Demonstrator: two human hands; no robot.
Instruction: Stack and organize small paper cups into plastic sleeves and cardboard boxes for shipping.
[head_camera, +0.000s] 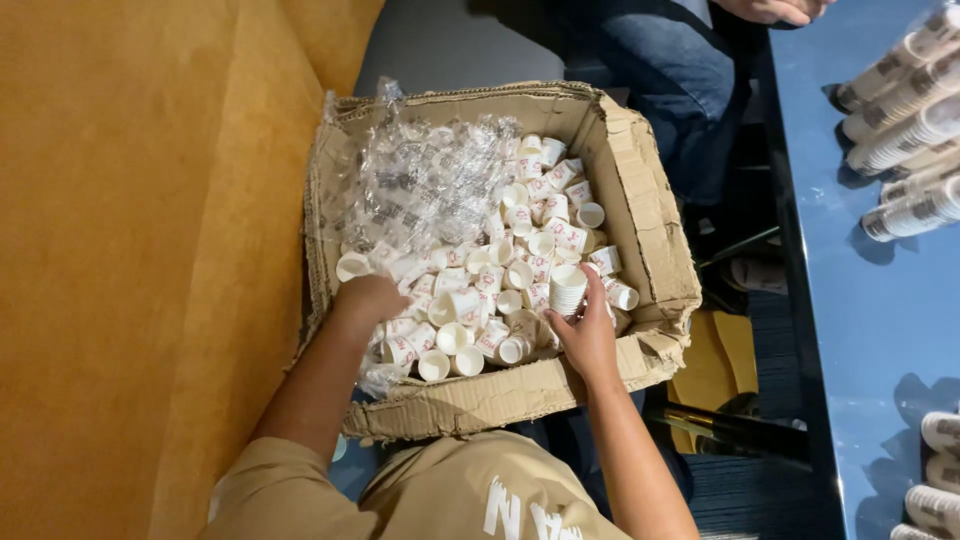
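A worn cardboard box (655, 235) sits below me, filled with several small white paper cups (520, 245) and crumpled clear plastic wrap (420, 180) at its back left. My right hand (583, 330) grips a short nested stack of paper cups (567, 289) at the box's right front. My left hand (366, 298) reaches into the loose cups at the left front, fingers curled among them; whether it holds one is hidden.
A yellow wall or panel (130, 250) fills the left. A blue table (880, 300) on the right carries wrapped sleeves of stacked cups (905, 110). Another person in jeans (670, 70) sits beyond the box.
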